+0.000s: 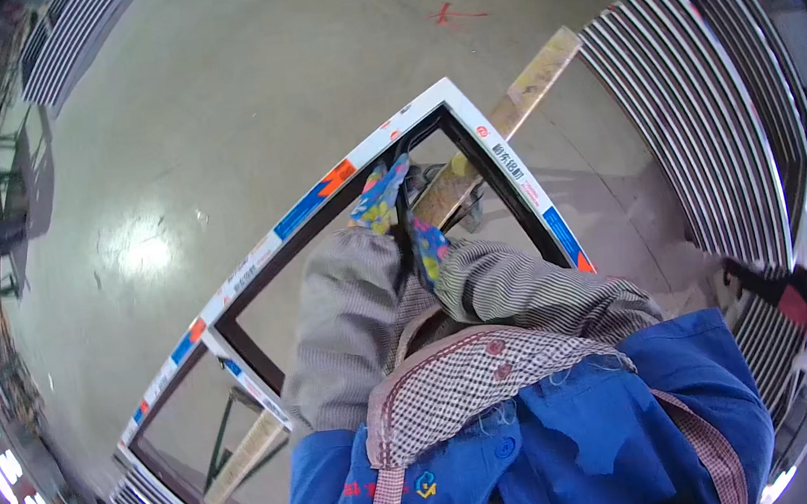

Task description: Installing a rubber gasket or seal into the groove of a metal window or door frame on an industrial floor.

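Observation:
A large window frame (312, 201), wrapped in white film with orange and blue bands, lies slanted before me. Its inner edges are dark. A thin black strip (405, 237) hangs from near the inside of the far bar and runs down between my hands. My left hand (380, 199), in a colourful patterned glove, is closed at the strip, close to the far bar. Lower and to the right, my right hand (431, 251), gloved alike, is closed by the strip too. The sleeve partly covers its fingers.
A wooden beam (536, 83) passes under the frame's right part, and another wooden piece (246, 460) lies under its left part. Stacked long metal profiles (698, 105) stand at the right, with more profiles (80, 40) at the far left. A person (801, 309) is at the right edge.

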Demonstrator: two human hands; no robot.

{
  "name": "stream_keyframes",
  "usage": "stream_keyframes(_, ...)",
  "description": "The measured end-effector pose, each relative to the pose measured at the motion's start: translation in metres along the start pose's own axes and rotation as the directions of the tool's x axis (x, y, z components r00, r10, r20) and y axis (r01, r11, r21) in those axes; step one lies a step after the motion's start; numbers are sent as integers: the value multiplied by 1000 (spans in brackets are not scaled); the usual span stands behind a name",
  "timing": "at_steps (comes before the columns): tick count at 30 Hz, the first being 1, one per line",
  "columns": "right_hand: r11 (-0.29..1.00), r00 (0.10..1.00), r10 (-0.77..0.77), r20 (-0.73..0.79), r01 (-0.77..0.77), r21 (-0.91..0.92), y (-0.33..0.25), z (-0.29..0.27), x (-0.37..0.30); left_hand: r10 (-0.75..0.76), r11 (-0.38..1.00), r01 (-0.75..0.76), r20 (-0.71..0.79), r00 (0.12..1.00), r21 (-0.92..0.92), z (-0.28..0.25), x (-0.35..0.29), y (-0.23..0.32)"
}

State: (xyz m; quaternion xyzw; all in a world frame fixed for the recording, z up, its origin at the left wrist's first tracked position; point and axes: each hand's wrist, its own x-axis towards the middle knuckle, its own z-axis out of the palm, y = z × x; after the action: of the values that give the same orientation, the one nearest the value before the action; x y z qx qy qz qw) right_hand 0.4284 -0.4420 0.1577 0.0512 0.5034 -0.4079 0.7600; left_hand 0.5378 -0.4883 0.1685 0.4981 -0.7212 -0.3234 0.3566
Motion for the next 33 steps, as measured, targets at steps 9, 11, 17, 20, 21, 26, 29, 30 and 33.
stream_keyframes(9,968,969,247,24,-248,34,-3,70,6,-469,415,608,413,781,-677,-81,-209,28)
stream_keyframes(11,963,974,226,30,-228,141,0,81,10,-535,820,564,218,816,-99,-78,-204,62)
stream_keyframes(17,890,928,352,126,-373,262,3,92,22,-702,682,614,-122,702,-397,-54,-221,49)
stream_keyframes(20,940,969,183,168,-223,257,14,90,19,-717,367,528,129,685,-766,-111,-206,80)
stream_keyframes(21,939,976,179,128,-208,275,11,92,16,-726,439,650,181,663,-621,-126,-193,84)
stream_keyframes(26,917,994,92,56,-63,-395,-3,86,16,-624,456,620,-268,734,639,-156,-153,51)
stream_keyframes(29,879,979,128,161,-37,-475,-1,84,37,-641,433,637,-279,715,637,-164,-147,20)
stream_keyframes(30,877,979,130,156,-40,-480,3,82,38,-645,435,641,-278,712,633,-161,-150,14)
stream_keyframes(33,911,987,22,157,45,-409,10,86,31,-663,554,687,-251,706,470,-158,-162,-7)
